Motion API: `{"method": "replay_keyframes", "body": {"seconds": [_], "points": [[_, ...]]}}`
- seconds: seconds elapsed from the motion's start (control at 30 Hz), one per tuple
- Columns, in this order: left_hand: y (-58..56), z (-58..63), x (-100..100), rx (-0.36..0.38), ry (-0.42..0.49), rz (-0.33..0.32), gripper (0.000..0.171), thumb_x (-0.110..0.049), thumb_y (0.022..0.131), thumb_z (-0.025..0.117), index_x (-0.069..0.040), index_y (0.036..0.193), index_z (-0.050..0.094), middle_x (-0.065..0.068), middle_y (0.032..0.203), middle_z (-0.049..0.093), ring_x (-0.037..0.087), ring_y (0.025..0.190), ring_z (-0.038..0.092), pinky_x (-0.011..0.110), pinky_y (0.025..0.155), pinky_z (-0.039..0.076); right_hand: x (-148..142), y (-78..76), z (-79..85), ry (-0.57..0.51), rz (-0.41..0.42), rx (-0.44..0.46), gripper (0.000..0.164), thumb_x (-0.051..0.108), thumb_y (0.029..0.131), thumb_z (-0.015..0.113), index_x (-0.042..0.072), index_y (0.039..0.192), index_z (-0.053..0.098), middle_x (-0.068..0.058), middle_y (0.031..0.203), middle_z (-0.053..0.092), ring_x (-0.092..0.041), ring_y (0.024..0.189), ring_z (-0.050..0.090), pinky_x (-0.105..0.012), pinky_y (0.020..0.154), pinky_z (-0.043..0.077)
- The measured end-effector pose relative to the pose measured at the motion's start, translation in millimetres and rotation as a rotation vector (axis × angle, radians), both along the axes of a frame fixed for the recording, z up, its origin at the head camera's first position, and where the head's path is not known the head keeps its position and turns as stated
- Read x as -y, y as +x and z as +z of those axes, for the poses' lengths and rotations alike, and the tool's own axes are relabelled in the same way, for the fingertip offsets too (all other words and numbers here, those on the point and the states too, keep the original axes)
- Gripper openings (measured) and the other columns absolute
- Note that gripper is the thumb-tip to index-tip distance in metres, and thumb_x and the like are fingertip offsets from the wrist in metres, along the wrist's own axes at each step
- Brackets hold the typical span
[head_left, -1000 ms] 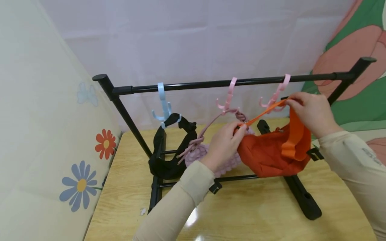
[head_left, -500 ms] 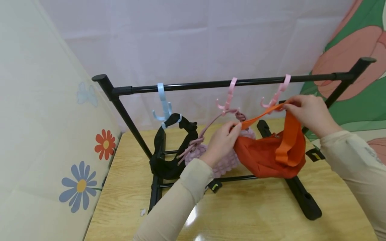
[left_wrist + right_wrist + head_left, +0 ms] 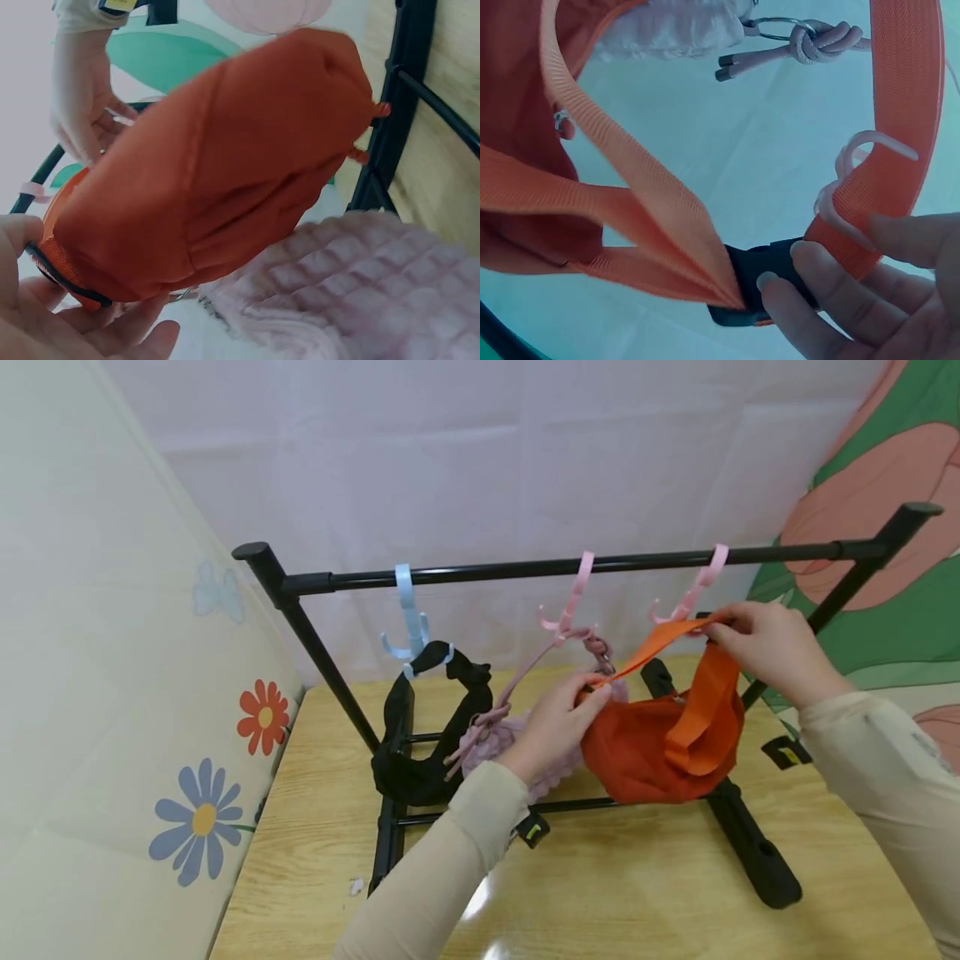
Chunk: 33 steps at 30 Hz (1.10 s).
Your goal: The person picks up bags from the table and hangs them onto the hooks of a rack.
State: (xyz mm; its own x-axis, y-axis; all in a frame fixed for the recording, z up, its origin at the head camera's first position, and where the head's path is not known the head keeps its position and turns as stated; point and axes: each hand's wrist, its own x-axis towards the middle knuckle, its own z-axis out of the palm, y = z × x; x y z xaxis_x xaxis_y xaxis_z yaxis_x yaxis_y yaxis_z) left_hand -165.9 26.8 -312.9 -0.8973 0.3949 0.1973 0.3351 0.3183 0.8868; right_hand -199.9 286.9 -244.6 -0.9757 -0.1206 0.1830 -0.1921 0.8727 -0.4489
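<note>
An orange waist bag [image 3: 660, 752] hangs between my two hands, below the right pink hook [image 3: 693, 589]. My left hand [image 3: 551, 722] pinches the bag's left end, where the strap joins it; the left wrist view shows black trim [image 3: 64, 277] at those fingers. My right hand [image 3: 776, 647] grips the orange strap [image 3: 667, 635] beside its black buckle [image 3: 769, 281]. In the right wrist view, the hook's prongs [image 3: 847, 195] overlap the strap close to my fingertips. A strap loop droops over the bag's right side.
A black rack [image 3: 495, 572] stands on the wooden table [image 3: 637, 885]. From its blue hook [image 3: 408, 618] hangs a black bag [image 3: 420, 777]. The middle pink hook [image 3: 573, 597] bears a quilted lilac bag [image 3: 367, 285] by its knotted cord, partly behind my left hand.
The orange bag has swung left and its strap loop with it. My right hand has come down a little, keeping its grip on the strap; my left hand stays nearly in place.
</note>
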Motion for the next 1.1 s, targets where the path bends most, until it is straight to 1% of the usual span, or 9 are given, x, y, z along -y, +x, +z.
{"method": "replay_keyframes", "body": {"seconds": [0.1,0.17,0.27,0.33,0.5,0.73,0.83,0.97,1.1], "points": [[3.0,-6.2,-2.6,0.018,0.03,-0.035,0.036,-0.026,0.101,0.054,-0.009,0.132,0.057,0.002,0.114,0.059,0.011,0.09,0.052,0.021,0.076,0.044,-0.1,2.3,-3.8,-0.005,-0.016,-0.009,0.047,0.035,0.102,0.046,-0.005,0.121,0.061,-0.027,0.1,0.066,-0.028,0.069,0.055,-0.036,0.057,0.041],[4.9,-10.1,-4.5,0.015,0.026,-0.039,0.039,-0.025,0.099,0.058,-0.01,0.135,0.055,0.002,0.116,0.058,0.01,0.087,0.051,0.021,0.073,0.044,0.4,3.6,-6.7,-0.007,-0.024,-0.014,0.048,0.037,0.102,0.045,-0.003,0.124,0.06,-0.024,0.092,0.066,-0.028,0.064,0.05,-0.037,0.054,0.037],[6.8,-15.2,-7.4,0.028,0.023,-0.038,0.044,-0.023,0.097,0.062,-0.009,0.137,0.052,0.002,0.123,0.056,0.008,0.088,0.052,0.02,0.074,0.045,1.2,5.7,-12.3,-0.013,-0.029,-0.023,0.048,0.038,0.102,0.046,0.0,0.128,0.056,-0.018,0.08,0.062,-0.026,0.057,0.043,-0.036,0.049,0.032],[8.1,-17.4,-8.8,0.039,0.014,-0.034,0.047,-0.023,0.096,0.063,-0.01,0.139,0.049,0.001,0.129,0.053,0.008,0.09,0.053,0.02,0.075,0.046,2.0,7.6,-15.8,-0.017,-0.025,-0.031,0.049,0.037,0.102,0.046,0.0,0.132,0.052,-0.016,0.076,0.06,-0.026,0.056,0.043,-0.036,0.048,0.032],[10.1,-21.0,-9.5,0.042,-0.029,-0.012,0.053,-0.026,0.096,0.064,-0.013,0.143,0.045,-0.001,0.131,0.051,0.008,0.096,0.053,0.022,0.079,0.046,5.5,14.6,-24.8,-0.048,-0.021,-0.052,0.058,0.034,0.102,0.048,-0.003,0.144,0.038,-0.024,0.087,0.062,-0.028,0.062,0.052,-0.037,0.052,0.039],[16.1,-24.2,-6.4,-0.009,-0.105,0.009,0.057,-0.024,0.095,0.064,-0.012,0.146,0.04,0.002,0.135,0.051,0.01,0.113,0.052,0.026,0.093,0.044,9.2,27.1,-37.5,-0.092,-0.047,-0.093,0.063,0.029,0.101,0.049,0.0,0.152,0.025,-0.033,0.098,0.064,-0.03,0.063,0.06,-0.037,0.051,0.043],[19.5,-28.0,-3.4,-0.019,-0.133,0.017,0.057,-0.024,0.096,0.063,-0.009,0.146,0.04,0.005,0.139,0.05,0.013,0.124,0.049,0.029,0.101,0.04,13.1,36.5,-42.8,-0.12,-0.055,-0.137,0.062,0.024,0.101,0.051,-0.002,0.151,0.025,-0.032,0.098,0.064,-0.027,0.06,0.061,-0.035,0.049,0.043],[25.4,-34.7,2.3,-0.011,-0.156,0.022,0.058,-0.028,0.098,0.06,-0.008,0.148,0.038,0.007,0.148,0.043,0.018,0.134,0.04,0.035,0.108,0.035,20.1,51.2,-51.4,-0.145,-0.057,-0.22,0.055,0.019,0.099,0.054,-0.003,0.146,0.034,-0.029,0.094,0.066,-0.017,0.055,0.055,-0.03,0.045,0.041],[31.9,-41.1,8.3,-0.039,-0.183,0.026,0.058,-0.031,0.099,0.057,-0.006,0.148,0.037,0.009,0.15,0.04,0.022,0.137,0.037,0.038,0.11,0.032,25.1,63.7,-61.2,-0.137,-0.044,-0.25,0.047,0.016,0.099,0.055,-0.005,0.138,0.044,-0.026,0.093,0.066,-0.018,0.058,0.054,-0.029,0.046,0.039]]}}
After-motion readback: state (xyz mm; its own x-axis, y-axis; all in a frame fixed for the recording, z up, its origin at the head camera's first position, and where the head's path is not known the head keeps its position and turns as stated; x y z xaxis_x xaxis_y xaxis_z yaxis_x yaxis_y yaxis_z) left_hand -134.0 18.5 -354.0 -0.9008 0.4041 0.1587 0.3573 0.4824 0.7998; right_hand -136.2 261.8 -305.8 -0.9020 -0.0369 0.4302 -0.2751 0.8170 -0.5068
